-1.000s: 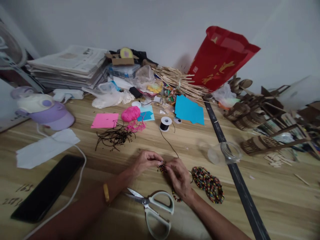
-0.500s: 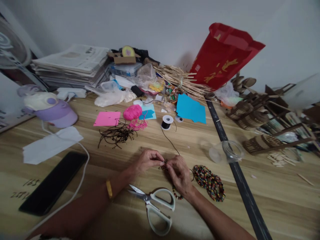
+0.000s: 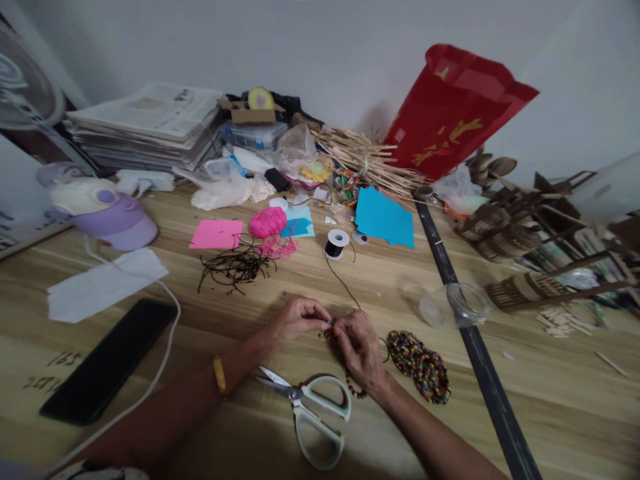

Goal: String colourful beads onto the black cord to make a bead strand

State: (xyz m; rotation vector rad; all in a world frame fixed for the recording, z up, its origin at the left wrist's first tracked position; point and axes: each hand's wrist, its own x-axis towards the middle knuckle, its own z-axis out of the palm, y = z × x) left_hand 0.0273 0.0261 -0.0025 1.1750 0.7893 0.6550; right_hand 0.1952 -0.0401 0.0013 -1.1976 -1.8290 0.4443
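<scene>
Both hands meet above the table over a string of small beads (image 3: pixel 355 387). My left hand (image 3: pixel 301 319) pinches something tiny at the beads' upper end; I cannot make out exactly what. With thumb and forefinger, my right hand (image 3: pixel 359 343) grips the bead string, whose lower part curves out beneath the palm. Black cord runs from a white spool (image 3: pixel 336 244) down behind the right hand. Right of that hand lies a coiled pile of multicoloured beads (image 3: pixel 419 367). Scissors with white handles (image 3: pixel 300 397) rest partly open on the table in front of my wrists.
Cut black cords (image 3: pixel 237 263) and a pink yarn ball (image 3: pixel 268 222) lie farther back. Blue paper (image 3: pixel 384 217) is behind the spool. A black phone (image 3: pixel 107 360) and white cable are at left. A clear plastic cup (image 3: pixel 453 305) and wooden models (image 3: pixel 525 290) stand at right.
Both hands keep almost the same pinching pose over the beads. The view has shifted very slightly; nothing on the table has visibly moved.
</scene>
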